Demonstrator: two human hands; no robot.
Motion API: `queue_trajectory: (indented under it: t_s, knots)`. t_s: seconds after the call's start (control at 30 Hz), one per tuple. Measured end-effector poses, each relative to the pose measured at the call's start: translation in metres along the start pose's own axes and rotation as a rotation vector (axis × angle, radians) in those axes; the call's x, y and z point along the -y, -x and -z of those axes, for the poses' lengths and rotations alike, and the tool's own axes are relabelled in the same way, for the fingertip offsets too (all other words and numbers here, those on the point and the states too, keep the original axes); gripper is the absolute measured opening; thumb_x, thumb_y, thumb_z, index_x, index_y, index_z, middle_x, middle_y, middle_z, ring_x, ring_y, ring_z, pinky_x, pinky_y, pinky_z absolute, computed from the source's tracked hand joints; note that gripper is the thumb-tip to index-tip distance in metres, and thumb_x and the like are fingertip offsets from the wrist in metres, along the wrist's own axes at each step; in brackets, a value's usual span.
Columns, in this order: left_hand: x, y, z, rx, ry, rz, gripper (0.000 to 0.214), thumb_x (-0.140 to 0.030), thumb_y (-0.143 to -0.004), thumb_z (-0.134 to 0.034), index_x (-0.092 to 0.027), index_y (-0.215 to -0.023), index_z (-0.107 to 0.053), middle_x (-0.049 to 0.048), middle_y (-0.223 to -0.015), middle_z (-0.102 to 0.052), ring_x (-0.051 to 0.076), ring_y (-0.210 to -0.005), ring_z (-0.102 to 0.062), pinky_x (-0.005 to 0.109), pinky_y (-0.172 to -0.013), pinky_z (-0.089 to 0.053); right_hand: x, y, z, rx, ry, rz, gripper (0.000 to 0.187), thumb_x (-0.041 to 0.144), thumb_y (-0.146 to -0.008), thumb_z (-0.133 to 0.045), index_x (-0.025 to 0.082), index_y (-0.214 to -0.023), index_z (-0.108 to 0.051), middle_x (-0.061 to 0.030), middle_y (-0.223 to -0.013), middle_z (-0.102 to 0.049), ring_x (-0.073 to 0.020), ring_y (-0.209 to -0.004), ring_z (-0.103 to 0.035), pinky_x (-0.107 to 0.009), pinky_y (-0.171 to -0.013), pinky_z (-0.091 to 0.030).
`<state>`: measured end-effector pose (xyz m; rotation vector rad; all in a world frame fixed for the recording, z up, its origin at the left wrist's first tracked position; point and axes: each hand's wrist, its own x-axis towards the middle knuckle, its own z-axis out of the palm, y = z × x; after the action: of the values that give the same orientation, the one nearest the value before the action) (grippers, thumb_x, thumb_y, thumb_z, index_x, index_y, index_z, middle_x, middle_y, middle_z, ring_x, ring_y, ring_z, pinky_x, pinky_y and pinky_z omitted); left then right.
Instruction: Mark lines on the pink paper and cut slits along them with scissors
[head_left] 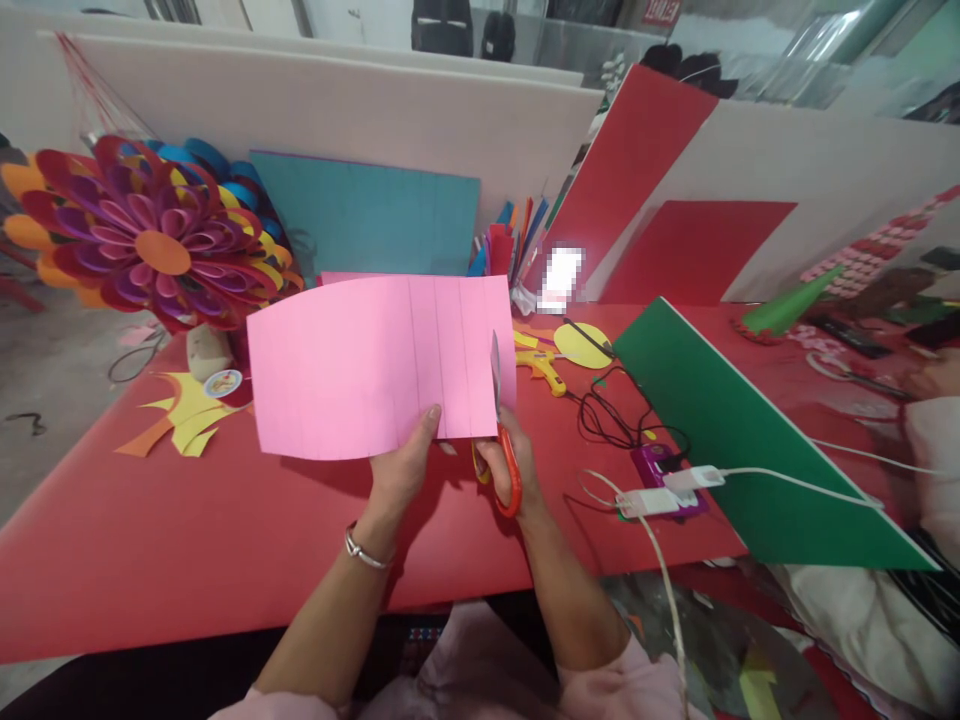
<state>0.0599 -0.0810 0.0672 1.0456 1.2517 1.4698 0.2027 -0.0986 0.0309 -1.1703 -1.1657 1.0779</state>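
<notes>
While a thin, faintly lined pink rectangular sheet (337,365) is held up above the red-covered tabletop (225,540), at eleven o'clock from both hands, its six-o'clock edge is pinched by the left hand (401,468), thumb in front, other fingers hidden. Red-orange-handled metal scissors (514,480) are gripped in the right hand (527,460), fingers curled round the handles; one blade is seen in front of the sheet's three-o'clock end. A yellow plastic glue gun (538,368) is left at one o'clock from that hand. Sheet is judged light, bendy, easily creased; best pinched flat at the bottom edge, near the blade.
</notes>
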Motion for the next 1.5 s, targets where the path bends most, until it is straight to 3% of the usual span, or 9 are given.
queue_trajectory:
  t_s: [0.17, 0.43, 0.63, 0.83, 1.0, 1.27, 1.5]
  knots:
    - [-0.001, 0.0, 0.0, 0.03, -0.031, -0.045, 0.042, -0.049, -0.086, -0.078, -0.023, -0.054, -0.07, 0.003, -0.053, -0.067, 0.02, -0.058, -0.069, 0.036, -0.08, -0.063, -0.003, 0.001, 0.001, -0.024, -0.033, 0.035, 0.028, 0.046, -0.09, -0.067, 0.023, -0.106, -0.064, 0.0053, -0.059, -0.052, -0.0151, -0.052, -0.048, -0.028, -0.05, -0.04]
    - [-0.006, 0.003, -0.001, -0.036, -0.108, -0.103, 0.036, -0.046, -0.086, -0.079, -0.024, -0.058, -0.072, 0.0033, -0.059, -0.069, 0.021, -0.071, -0.073, 0.037, -0.101, -0.058, -0.001, 0.0, 0.001, -0.023, -0.005, 0.012, 0.023, 0.039, -0.089, -0.065, 0.024, -0.106, -0.065, 0.0056, -0.059, -0.051, -0.0154, -0.052, -0.048, -0.028, -0.051, -0.043]
    - [-0.002, 0.002, 0.002, 0.021, -0.138, -0.1, 0.042, -0.051, -0.088, -0.075, -0.026, -0.055, -0.07, 0.0035, -0.062, -0.071, 0.022, -0.072, -0.072, 0.04, -0.1, -0.058, -0.002, -0.001, -0.001, -0.035, -0.031, -0.034, 0.022, 0.042, -0.087, -0.066, 0.026, -0.101, -0.062, 0.0068, -0.057, -0.05, -0.0142, -0.047, -0.046, -0.027, -0.046, -0.039]
    - [-0.001, 0.002, 0.0, 0.006, -0.132, -0.097, 0.039, -0.052, -0.087, -0.076, -0.026, -0.057, -0.07, 0.004, -0.061, -0.07, 0.023, -0.071, -0.072, 0.043, -0.097, -0.059, -0.002, -0.001, 0.0, -0.03, -0.059, -0.058, 0.028, 0.046, -0.088, -0.067, 0.025, -0.106, -0.062, 0.0073, -0.054, -0.05, -0.014, -0.043, -0.045, -0.027, -0.043, -0.037]
    - [-0.001, 0.003, -0.001, -0.07, -0.126, -0.06, 0.029, -0.048, -0.081, -0.082, -0.024, -0.066, -0.075, 0.006, -0.069, -0.073, 0.025, -0.083, -0.075, 0.041, -0.102, -0.057, 0.003, 0.001, -0.001, -0.027, -0.063, -0.08, 0.027, 0.044, -0.086, -0.066, 0.025, -0.106, -0.062, 0.0069, -0.054, -0.052, -0.0145, -0.045, -0.048, -0.027, -0.045, -0.041]
    - [0.002, 0.004, 0.0, -0.068, -0.137, -0.062, 0.034, -0.049, -0.082, -0.082, -0.023, -0.062, -0.074, 0.0065, -0.07, -0.075, 0.024, -0.08, -0.075, 0.04, -0.101, -0.058, 0.01, -0.001, -0.001, -0.031, -0.058, -0.157, 0.033, 0.042, -0.08, -0.068, 0.024, -0.106, -0.06, 0.0083, -0.052, -0.051, -0.0135, -0.043, -0.046, -0.026, -0.043, -0.039]
    - [0.002, 0.003, 0.002, 0.005, -0.184, -0.12, 0.038, -0.048, -0.085, -0.078, -0.027, -0.054, -0.07, 0.0032, -0.064, -0.073, 0.021, -0.073, -0.074, 0.035, -0.095, -0.059, 0.008, -0.001, 0.0, -0.037, -0.066, -0.086, 0.024, 0.039, -0.078, -0.067, 0.024, -0.093, -0.056, 0.0064, -0.058, -0.053, -0.014, -0.047, -0.049, -0.026, -0.046, -0.038]
